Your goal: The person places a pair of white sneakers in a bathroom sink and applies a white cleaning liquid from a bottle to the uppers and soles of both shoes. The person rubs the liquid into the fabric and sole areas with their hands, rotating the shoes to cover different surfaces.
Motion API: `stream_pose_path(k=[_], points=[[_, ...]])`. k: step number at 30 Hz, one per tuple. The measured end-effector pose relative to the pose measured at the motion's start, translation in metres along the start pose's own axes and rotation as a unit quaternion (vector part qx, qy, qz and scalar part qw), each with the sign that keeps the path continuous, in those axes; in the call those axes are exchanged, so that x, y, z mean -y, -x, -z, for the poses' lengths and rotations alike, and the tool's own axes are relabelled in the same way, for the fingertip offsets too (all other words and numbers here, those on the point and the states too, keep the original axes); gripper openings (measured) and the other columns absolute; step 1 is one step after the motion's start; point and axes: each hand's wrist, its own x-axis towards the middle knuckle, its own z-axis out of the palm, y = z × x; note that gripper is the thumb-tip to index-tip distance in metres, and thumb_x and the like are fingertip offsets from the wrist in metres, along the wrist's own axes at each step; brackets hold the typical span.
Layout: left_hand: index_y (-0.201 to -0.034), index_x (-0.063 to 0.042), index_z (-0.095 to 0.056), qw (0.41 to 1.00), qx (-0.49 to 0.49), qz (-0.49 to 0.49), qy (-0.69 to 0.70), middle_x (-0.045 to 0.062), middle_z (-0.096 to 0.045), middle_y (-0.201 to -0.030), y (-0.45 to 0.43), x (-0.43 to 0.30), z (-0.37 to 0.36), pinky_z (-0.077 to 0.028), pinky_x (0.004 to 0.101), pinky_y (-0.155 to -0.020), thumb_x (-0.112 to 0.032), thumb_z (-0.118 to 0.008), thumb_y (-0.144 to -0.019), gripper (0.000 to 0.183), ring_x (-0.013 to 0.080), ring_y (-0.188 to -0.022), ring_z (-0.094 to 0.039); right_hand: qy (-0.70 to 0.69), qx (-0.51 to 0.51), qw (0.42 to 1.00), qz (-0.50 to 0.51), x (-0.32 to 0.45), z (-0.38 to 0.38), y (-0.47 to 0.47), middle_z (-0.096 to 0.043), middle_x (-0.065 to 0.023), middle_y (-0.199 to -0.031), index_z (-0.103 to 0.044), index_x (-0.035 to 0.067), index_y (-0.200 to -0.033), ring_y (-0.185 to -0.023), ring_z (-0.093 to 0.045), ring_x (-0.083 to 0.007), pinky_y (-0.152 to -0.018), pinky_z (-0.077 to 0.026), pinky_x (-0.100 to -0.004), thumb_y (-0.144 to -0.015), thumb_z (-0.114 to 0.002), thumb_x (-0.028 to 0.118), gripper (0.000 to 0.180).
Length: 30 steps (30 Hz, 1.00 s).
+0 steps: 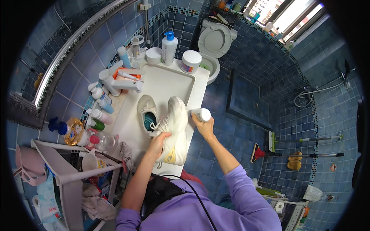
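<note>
My left hand (159,145) grips a white sneaker (176,127) by its side and tilts it over the white sink basin (162,76). The sneaker's sole edge faces right, and a yellowish patch with writing shows near its heel. To its left a second white sneaker (146,105) rests in the basin, its teal inside showing and its lace loose. Beyond the basin's right edge, my right hand (203,125) is wrapped around a small white bottle (201,114) with a white cap towards me. Part of the bottle's body is hidden by my fingers.
A white faucet (118,82) juts over the basin from the left. Several pump bottles (99,93) line the wall side. At the far rim stand a white jar (191,61) and a blue-topped bottle (169,47). A plastic shelf (62,164) stands at lower left; a toilet (212,55) is beyond.
</note>
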Motion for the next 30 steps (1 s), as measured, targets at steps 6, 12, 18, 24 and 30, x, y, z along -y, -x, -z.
stream_pose_path(k=[6,12,18,24,30], points=[[-0.126,0.006,-0.052,1.000,0.013,-0.010,-0.003,0.015,-0.062,-0.117,-0.001,-0.002,-0.001,-0.051,0.0385,-0.092,-0.009,-0.057,-0.085,0.044,0.0259,-0.104,-0.063,-0.019,0.005,0.999,-0.050,0.003,0.002,-0.004,-0.071,-0.0105,-0.082,-0.070,-0.001,-0.091,-0.075,-0.067,-0.0165,-0.070,-0.053,-0.0312,-0.079,-0.079,0.022,0.027],[-0.127,0.007,-0.051,1.000,0.013,-0.002,0.004,0.016,-0.061,-0.117,-0.001,-0.001,0.000,-0.051,0.0373,-0.091,-0.008,-0.057,-0.085,0.045,0.0257,-0.102,-0.063,-0.039,0.006,0.999,-0.035,-0.001,0.000,-0.005,-0.071,-0.0106,-0.082,-0.070,-0.001,-0.091,-0.076,-0.068,-0.0171,-0.070,-0.053,-0.0311,-0.079,-0.078,0.021,0.026],[-0.126,0.007,-0.052,1.000,0.020,-0.021,0.003,0.016,-0.062,-0.116,-0.001,0.000,-0.004,-0.051,0.0374,-0.091,-0.009,-0.057,-0.085,0.044,0.0258,-0.102,-0.063,-0.001,0.064,0.997,-0.050,-0.007,0.007,-0.007,-0.070,-0.0092,-0.079,-0.068,-0.002,-0.094,-0.073,-0.067,-0.0205,-0.075,-0.053,-0.0327,-0.080,-0.077,0.024,0.031],[-0.126,0.007,-0.051,1.000,0.008,-0.017,0.005,0.016,-0.062,-0.116,0.009,-0.006,-0.006,-0.052,0.0372,-0.090,-0.009,-0.056,-0.085,0.045,0.0254,-0.101,-0.063,-0.495,-0.173,0.831,-0.187,0.041,0.050,-0.041,-0.062,-0.0047,-0.072,-0.063,0.004,-0.090,-0.051,-0.051,-0.0089,-0.046,-0.039,-0.0232,-0.090,-0.068,0.022,0.019],[-0.127,0.007,-0.051,1.000,0.024,-0.014,0.000,0.016,-0.061,-0.116,0.004,-0.008,-0.001,-0.052,0.0378,-0.091,-0.009,-0.056,-0.085,0.045,0.0257,-0.100,-0.064,-0.243,-0.110,0.952,-0.150,0.028,0.052,-0.011,-0.064,-0.0054,-0.072,-0.063,0.002,-0.088,-0.054,-0.056,-0.0097,-0.048,-0.044,-0.0240,-0.088,-0.070,0.019,0.019]])
